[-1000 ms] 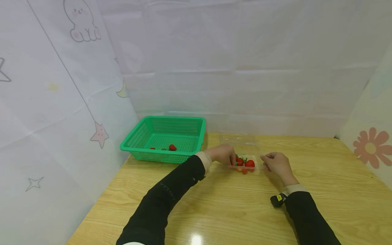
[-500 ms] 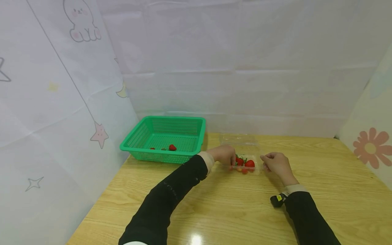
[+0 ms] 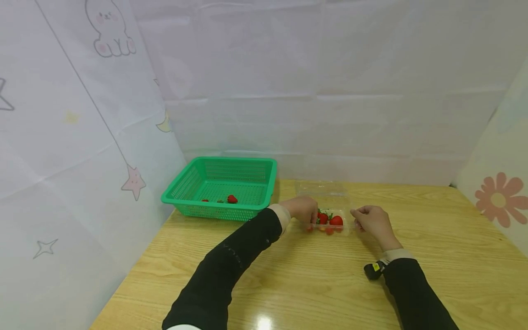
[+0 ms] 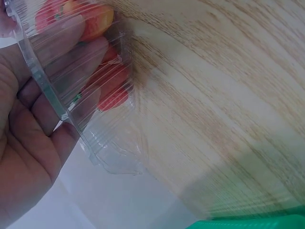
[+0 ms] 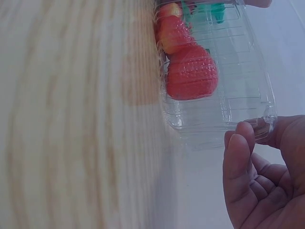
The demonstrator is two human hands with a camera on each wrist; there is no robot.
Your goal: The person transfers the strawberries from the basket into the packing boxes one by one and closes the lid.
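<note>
A clear plastic clamshell box [image 3: 345, 224] sits on the table, its lid [image 3: 321, 188] folded back behind it. Several red strawberries [image 3: 336, 221] lie inside. My left hand [image 3: 303, 208] reaches down into the box's left end; through the ribbed wall in the left wrist view, its fingers [image 4: 83, 52] lie against strawberries [image 4: 112, 78]. Its thumb is hidden there, so I cannot tell whether it grips one. At the opposite end, my right hand [image 3: 373, 222] pinches the box rim between thumb and forefinger, as the right wrist view shows.
A green plastic basket [image 3: 270, 188] stands to the left at the back, a strawberry [image 3: 232, 199] and other small ones near its front wall. White printed cloth [image 3: 288, 114] hangs behind the wooden table [image 3: 313, 279].
My left forearm has shifted slightly to the right, its fingers staying in the box's left end. A strawberry beneath them shows more clearly now. My right hand keeps its place at the rim.
</note>
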